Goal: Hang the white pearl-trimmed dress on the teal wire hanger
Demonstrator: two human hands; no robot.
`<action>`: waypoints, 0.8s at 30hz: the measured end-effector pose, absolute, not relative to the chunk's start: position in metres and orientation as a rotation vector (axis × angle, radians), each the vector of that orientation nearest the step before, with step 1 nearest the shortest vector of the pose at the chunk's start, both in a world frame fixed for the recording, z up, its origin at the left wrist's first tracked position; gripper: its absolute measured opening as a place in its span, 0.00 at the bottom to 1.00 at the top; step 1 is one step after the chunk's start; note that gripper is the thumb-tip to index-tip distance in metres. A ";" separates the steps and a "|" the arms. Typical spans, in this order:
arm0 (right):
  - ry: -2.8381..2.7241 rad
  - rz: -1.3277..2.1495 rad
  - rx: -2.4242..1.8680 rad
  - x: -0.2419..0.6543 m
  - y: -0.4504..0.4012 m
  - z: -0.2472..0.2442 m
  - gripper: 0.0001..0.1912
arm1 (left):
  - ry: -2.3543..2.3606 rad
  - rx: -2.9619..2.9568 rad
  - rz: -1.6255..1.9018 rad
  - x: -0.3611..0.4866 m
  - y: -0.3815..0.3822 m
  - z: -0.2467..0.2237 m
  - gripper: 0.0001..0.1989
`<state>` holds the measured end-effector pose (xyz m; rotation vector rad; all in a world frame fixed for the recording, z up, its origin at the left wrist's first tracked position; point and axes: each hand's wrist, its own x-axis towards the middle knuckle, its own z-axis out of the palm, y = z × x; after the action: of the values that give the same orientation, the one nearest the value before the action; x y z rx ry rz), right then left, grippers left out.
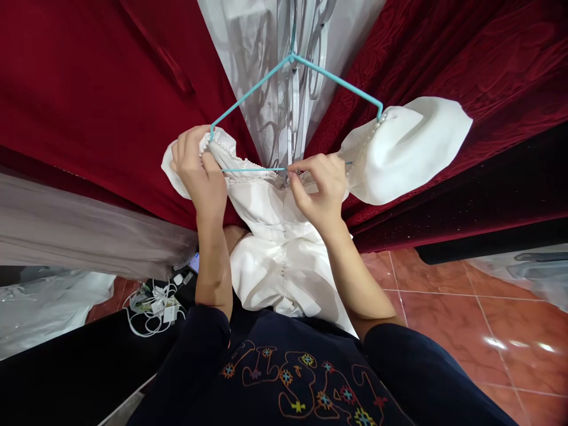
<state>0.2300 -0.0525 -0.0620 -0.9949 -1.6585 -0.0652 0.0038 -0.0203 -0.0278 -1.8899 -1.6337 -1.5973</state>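
A white dress with puffed sleeves and a pearl-beaded neckline hangs on a light blue hanger. My left hand is closed on the dress's beaded shoulder edge at the hanger's left end, its fingers partly over the fabric. My right hand pinches near the middle of the neckline, thumb and forefinger together at the hanger's lower bar; the exact hold is too small to make out. The right puffed sleeve spreads out beyond my right hand.
Dark red garments hang on both sides, with white ones and white hangers behind. White cables and a phone lie at lower left. Reddish floor tiles show at right.
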 end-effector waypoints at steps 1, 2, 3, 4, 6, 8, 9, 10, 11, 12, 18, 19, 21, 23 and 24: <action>-1.665 -0.063 -1.000 0.230 -0.053 -0.062 0.06 | -1.615 -1.948 -1.618 -0.004 -0.017 -0.024 0.15; -1.670 -0.059 -1.007 0.230 -0.052 -0.061 0.06 | -1.585 -1.990 -1.636 -0.015 -0.014 -0.020 0.15; -1.673 -0.054 -1.011 0.230 -0.052 -0.061 0.06 | -1.533 -2.012 -1.637 -0.027 -0.010 -0.015 0.13; -1.672 -0.049 -1.012 0.230 -0.051 -0.061 0.07 | -1.470 -2.002 -1.636 -0.041 -0.005 -0.010 0.11; -1.671 -0.036 -0.993 0.232 -0.050 -0.060 0.07 | -1.418 -1.932 -1.658 -0.070 0.003 -0.003 0.11; -1.666 -0.010 -0.966 0.234 -0.050 -0.060 0.06 | -1.390 -1.796 -1.709 -0.096 0.005 -0.001 0.11; -1.664 0.010 -0.950 0.234 -0.050 -0.060 0.06 | -1.381 -1.726 -1.735 -0.104 0.003 -0.004 0.11; -1.663 0.032 -0.933 0.235 -0.050 -0.061 0.06 | -1.377 -1.663 -1.756 -0.108 -0.001 -0.008 0.12; -1.662 0.054 -0.916 0.234 -0.050 -0.061 0.07 | -1.385 -1.610 -1.780 -0.108 -0.008 -0.015 0.14; -1.657 0.074 -0.901 0.234 -0.050 -0.062 0.07 | -1.387 -1.587 -1.794 -0.103 -0.017 -0.023 0.16; -1.604 0.139 -0.876 0.221 -0.043 -0.065 0.06 | -1.308 -1.515 -1.980 -0.027 -0.077 -0.072 0.16; -1.602 0.137 -0.886 0.219 -0.042 -0.065 0.05 | -1.288 -1.547 -1.974 -0.015 -0.082 -0.075 0.16; -1.600 0.128 -0.904 0.217 -0.042 -0.066 0.05 | -1.289 -1.639 -1.937 0.005 -0.088 -0.075 0.14; -1.597 0.120 -0.907 0.216 -0.043 -0.065 0.06 | -1.343 -1.782 -1.830 0.019 -0.087 -0.069 0.12; -1.597 0.114 -0.908 0.217 -0.044 -0.065 0.06 | -1.381 -1.867 -1.748 0.024 -0.083 -0.064 0.12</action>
<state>0.2165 -0.0435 -0.0649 -0.9081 -1.5968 0.1137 0.0241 -0.0834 -0.0637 -1.8673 -1.3811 -1.7482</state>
